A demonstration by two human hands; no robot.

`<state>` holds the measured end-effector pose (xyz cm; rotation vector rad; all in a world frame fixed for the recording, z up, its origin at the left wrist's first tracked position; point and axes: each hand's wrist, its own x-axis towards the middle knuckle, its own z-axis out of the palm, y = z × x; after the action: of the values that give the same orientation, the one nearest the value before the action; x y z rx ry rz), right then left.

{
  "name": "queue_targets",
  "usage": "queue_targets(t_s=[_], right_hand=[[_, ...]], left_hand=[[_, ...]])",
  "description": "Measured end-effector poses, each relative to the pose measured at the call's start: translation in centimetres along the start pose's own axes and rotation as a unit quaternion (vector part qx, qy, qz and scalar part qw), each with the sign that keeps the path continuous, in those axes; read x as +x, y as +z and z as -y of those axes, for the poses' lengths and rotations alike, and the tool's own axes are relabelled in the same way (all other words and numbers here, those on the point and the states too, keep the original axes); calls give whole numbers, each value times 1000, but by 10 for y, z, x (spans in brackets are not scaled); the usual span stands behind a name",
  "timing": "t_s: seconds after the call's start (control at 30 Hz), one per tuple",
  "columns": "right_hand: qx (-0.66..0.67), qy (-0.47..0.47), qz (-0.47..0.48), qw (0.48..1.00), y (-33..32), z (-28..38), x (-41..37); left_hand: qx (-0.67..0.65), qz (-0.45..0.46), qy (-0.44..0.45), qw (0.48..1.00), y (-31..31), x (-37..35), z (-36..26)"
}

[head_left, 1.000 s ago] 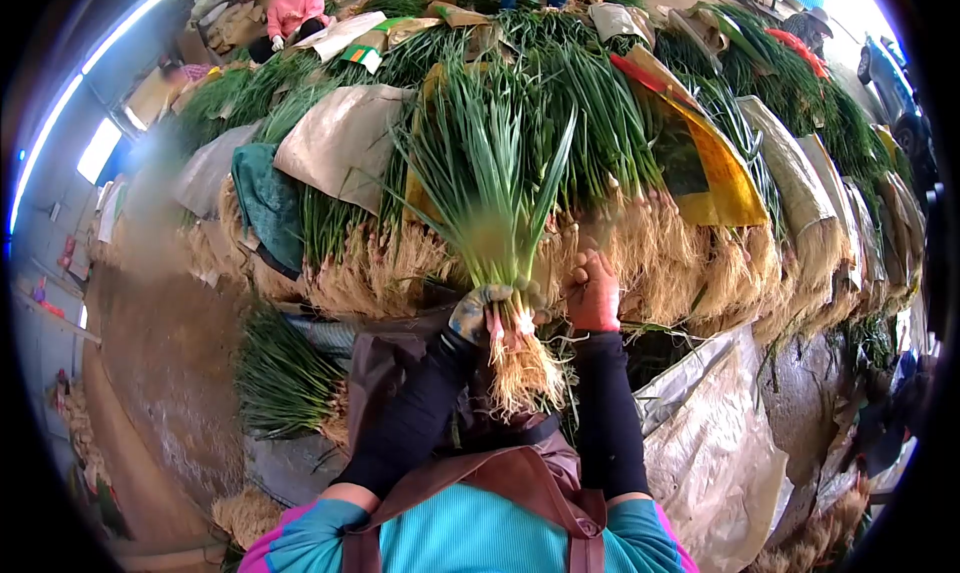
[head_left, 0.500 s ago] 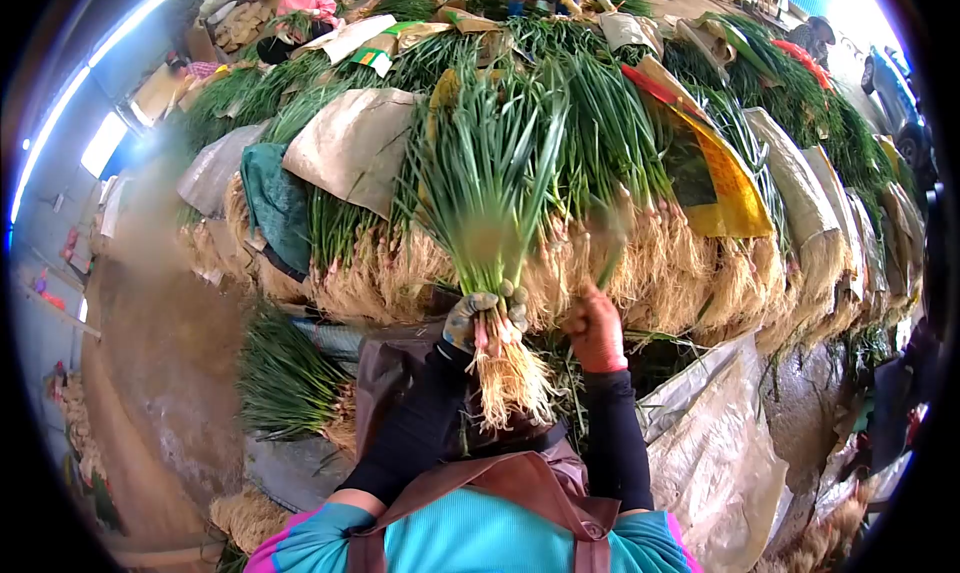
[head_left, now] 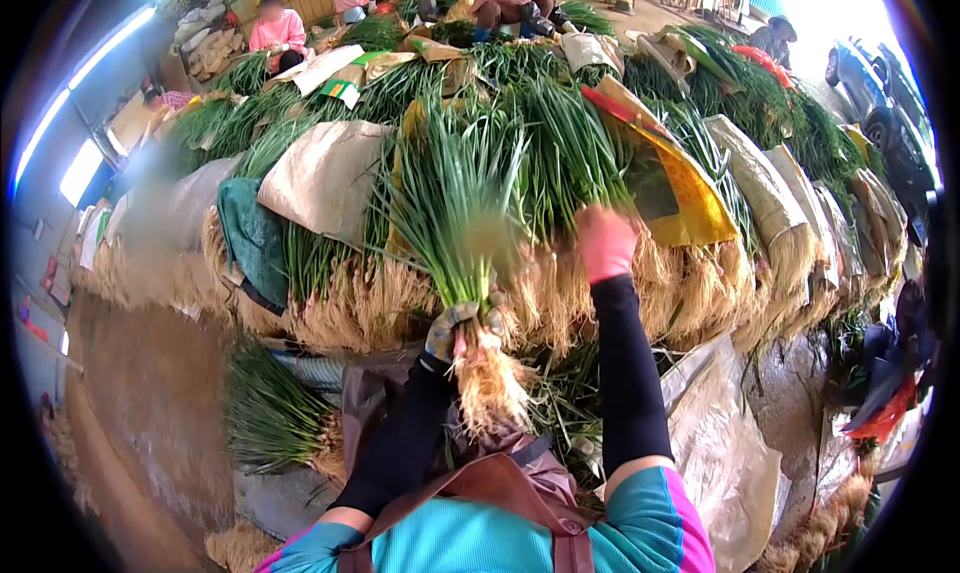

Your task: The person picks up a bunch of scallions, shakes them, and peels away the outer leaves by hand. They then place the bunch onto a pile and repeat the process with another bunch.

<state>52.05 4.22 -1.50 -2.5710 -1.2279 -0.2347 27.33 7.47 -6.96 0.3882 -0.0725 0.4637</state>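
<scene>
Background: a long heap of green onions [head_left: 560,143] fills the upper half of the frame, root ends facing the camera. A woven sack [head_left: 320,178], a teal cloth [head_left: 250,238] and a yellow sack [head_left: 690,188] lie on it. Seated workers [head_left: 275,23] are visible at the upper left edge.

Left hand [head_left: 462,325], gloved, centre frame: fingers are closed fully around the base of a bunch of green onions [head_left: 455,223]. The bunch stands upright in front of the heap, leaves fanning upward and roots [head_left: 490,388] hanging below the fist.

Right hand [head_left: 605,243], in a pink glove: raised right of the bunch, against the heap's root ends. Motion blur prevents determining its grip.

A smaller bundle [head_left: 265,413] lies on the floor at lower left.
</scene>
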Motion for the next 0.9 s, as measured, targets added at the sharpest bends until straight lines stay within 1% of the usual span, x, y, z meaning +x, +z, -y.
queue_targets(t_s=[0.03, 0.07, 0.1, 0.13, 0.2, 0.27, 0.3, 0.33, 0.37, 0.4, 0.43, 0.47, 0.5, 0.53, 0.57, 0.6, 0.67, 0.7, 0.73, 0.77, 0.8, 0.87, 0.9], right_hand=[[-37, -70, -58, 995, 14, -5, -8], [-37, -69, -55, 995, 32, -7, -5], [-76, -61, -70, 993, 52, -10, -1], [-114, -52, -84, 988, 56, -9, -3], [-106, -38, -86, 990, 58, -15, -2], [-40, -32, -57, 997, 36, -16, -16], [2, 23, -12, 1000, 9, -5, -31], [78, -31, -80, 993, 15, -13, -48], [96, -44, -82, 991, 4, -9, -68], [144, -80, -119, 979, -4, -5, -90], [167, -74, -72, 981, -4, -4, -109], [203, -105, -76, 971, -8, 0, -128], [255, -130, -33, 958, 3, -4, -140], [306, -154, 7, 939, 22, -10, -146], [463, -93, 15, 881, 27, -7, -143], [488, 51, 96, 866, 24, -16, -134], [500, 108, 103, 853, 21, -8, -106], [599, 144, 153, 773, 20, -1, -96], [685, 176, 201, 678, 20, 9, -90], [701, 137, 187, 675, 22, 19, -86], [725, 143, 171, 652, 38, 26, -85], [700, 138, 123, 690, 32, 32, -98], [736, 177, 156, 634, 23, 27, -108]], left_hand=[[-4, 32, 3, 999, 7, 0, -1], [-7, 62, 4, 998, 9, -1, -1], [-5, 33, -14, 999, -9, -4, 0], [-11, 60, -44, 997, -2, -5, 1], [2, 56, 24, 998, 9, -4, 9], [19, 23, 29, 999, -4, -1, 11], [12, 2, 26, 1000, -6, 6, 13], [48, -21, -16, 998, -23, 3, 13], [68, -40, -22, 997, -29, 7, 17], [88, -61, -29, 994, -32, 11, 23], [77, -88, -52, 992, -35, 15, 29], [75, -57, -106, 990, -15, 16, 26], [57, -90, -119, 987, -28, 17, 33], [40, -122, -131, 983, -40, 18, 38], [60, -89, -171, 980, -23, 18, 29], [25, -101, -164, 981, -2, 17, 31], [49, -131, -132, 981, -12, 12, 39], [51, -129, -133, 981, -23, 12, 39], [72, -112, -144, 981, -37, 11, 38], [92, -94, -155, 979, -31, 10, 36], [91, -126, -120, 981, -24, 9, 39], [64, -117, -202, 970, -24, 6, 26], [58, -156, -138, 976, -24, 2, 34]])
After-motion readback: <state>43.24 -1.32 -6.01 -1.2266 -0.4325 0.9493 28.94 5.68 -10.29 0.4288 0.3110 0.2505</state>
